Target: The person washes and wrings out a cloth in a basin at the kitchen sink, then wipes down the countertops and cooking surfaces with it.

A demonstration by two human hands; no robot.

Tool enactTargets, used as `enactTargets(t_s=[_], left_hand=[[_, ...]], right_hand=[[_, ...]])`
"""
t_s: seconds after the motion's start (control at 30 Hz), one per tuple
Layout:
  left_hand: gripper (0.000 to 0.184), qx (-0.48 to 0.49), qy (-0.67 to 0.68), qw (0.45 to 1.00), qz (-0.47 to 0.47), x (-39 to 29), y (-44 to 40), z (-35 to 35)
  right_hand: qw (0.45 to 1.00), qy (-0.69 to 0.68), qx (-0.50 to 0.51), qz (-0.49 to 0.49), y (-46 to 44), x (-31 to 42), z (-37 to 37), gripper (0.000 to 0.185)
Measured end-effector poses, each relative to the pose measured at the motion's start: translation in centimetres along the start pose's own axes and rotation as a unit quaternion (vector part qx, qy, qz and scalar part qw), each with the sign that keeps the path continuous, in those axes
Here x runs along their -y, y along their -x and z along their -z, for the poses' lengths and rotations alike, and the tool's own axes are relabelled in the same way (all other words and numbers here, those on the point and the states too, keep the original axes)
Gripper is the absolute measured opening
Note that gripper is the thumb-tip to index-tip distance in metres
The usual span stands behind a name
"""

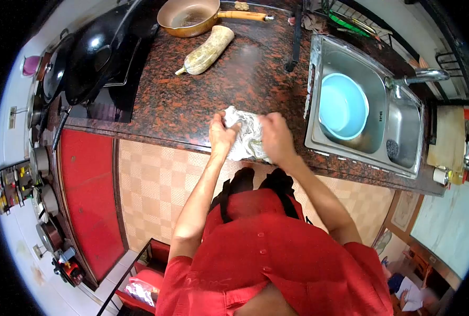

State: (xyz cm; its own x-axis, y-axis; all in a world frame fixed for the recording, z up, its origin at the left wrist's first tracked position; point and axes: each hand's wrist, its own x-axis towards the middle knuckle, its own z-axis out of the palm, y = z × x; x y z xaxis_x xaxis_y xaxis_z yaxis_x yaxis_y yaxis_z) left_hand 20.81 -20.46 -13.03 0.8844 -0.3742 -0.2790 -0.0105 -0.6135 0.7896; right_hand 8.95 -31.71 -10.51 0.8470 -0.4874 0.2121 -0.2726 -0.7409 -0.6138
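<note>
A crumpled white cloth (pixel 243 138) with grey markings lies at the front edge of the speckled stone counter (pixel 176 100), part of it hanging over. My left hand (pixel 222 132) grips its left side, thumb on top and fingers closed on the fabric. At the right side of the cloth, my right hand (pixel 276 138) is closed and slightly blurred, with its fingers on the cloth. Beyond the hands lies a long pale gourd (pixel 207 51), cut at one end. Behind it sits a brown frying pan (pixel 188 20) with a wooden handle.
To the right, a light-blue basin (pixel 344 107) stands in the steel double sink (pixel 315 138) under a faucet (pixel 426 76). On the left, a black wok (pixel 95 50) rests on the stove (pixel 119 105). A person (pixel 409 292) is partly visible at lower right.
</note>
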Motion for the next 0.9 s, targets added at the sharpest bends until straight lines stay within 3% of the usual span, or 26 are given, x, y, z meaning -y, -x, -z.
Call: enactTargets(t_s=[0.03, 0.07, 0.13, 0.17, 0.2, 0.27, 0.3, 0.33, 0.47, 0.6, 0.67, 0.8, 0.9], left_hand=[[0.047, 0.024, 0.079, 0.996, 0.029, 0.1, -0.5, -0.1], [0.047, 0.017, 0.079, 0.996, 0.028, 0.8, -1.2, -0.1], [0.044, 0.057, 0.241, 0.968, 0.03, 1.7, -2.7, 0.6], [0.041, 0.067, 0.272, 0.96, 0.03, 1.8, -2.9, 1.3], [0.039, 0.061, 0.252, 0.964, 0.065, 0.7, -2.5, 2.4], [0.041, 0.053, 0.18, 0.982, 0.017, 2.5, -2.8, 2.9], [0.04, 0.06, 0.215, 0.975, 0.02, 3.1, -2.5, 2.9], [0.039, 0.064, 0.253, 0.965, 0.037, 2.9, -1.9, 2.8], [0.035, 0.02, 0.266, 0.963, 0.031, 4.6, -1.4, 1.3], [0.037, 0.046, 0.224, 0.97, 0.083, 3.7, -0.5, 1.9], [0.039, 0.027, 0.283, 0.958, 0.044, 5.0, -0.6, 1.3], [0.038, -0.03, 0.315, 0.943, 0.1, 4.4, -0.4, 3.2], [0.036, -0.068, 0.322, 0.939, 0.099, 5.0, -1.4, 5.0]], right_hand=[[0.999, -0.046, -0.001, 0.026, -0.2, 1.8, -0.9, 0.019], [0.993, -0.01, -0.025, 0.117, -0.2, 2.2, -2.5, 0.033], [0.996, 0.051, 0.038, 0.069, -0.3, 4.0, -4.3, 0.054], [0.994, 0.075, 0.054, 0.056, -0.6, 4.1, -4.7, 0.055], [0.992, 0.1, 0.071, 0.042, -0.8, 4.0, -5.2, 0.057], [0.988, 0.109, 0.09, 0.06, -1.7, 2.9, -5.6, 0.06], [0.984, 0.12, 0.109, 0.074, -2.4, 2.1, -5.4, 0.062], [0.974, 0.155, 0.146, 0.075, -3.4, 1.1, -5.2, 0.061], [0.967, 0.232, 0.082, 0.07, -9.3, -2.4, -6.4, 0.055], [0.947, 0.31, -0.072, 0.05, -15.5, -6.0, -7.8, 0.05], [0.951, 0.302, -0.061, 0.02, -16.0, -5.1, -7.5, 0.05], [0.964, 0.26, -0.042, -0.041, -12.0, -3.4, -8.9, 0.05], [0.976, 0.218, 0.007, 0.017, -7.4, 0.3, -9.7, 0.048]])
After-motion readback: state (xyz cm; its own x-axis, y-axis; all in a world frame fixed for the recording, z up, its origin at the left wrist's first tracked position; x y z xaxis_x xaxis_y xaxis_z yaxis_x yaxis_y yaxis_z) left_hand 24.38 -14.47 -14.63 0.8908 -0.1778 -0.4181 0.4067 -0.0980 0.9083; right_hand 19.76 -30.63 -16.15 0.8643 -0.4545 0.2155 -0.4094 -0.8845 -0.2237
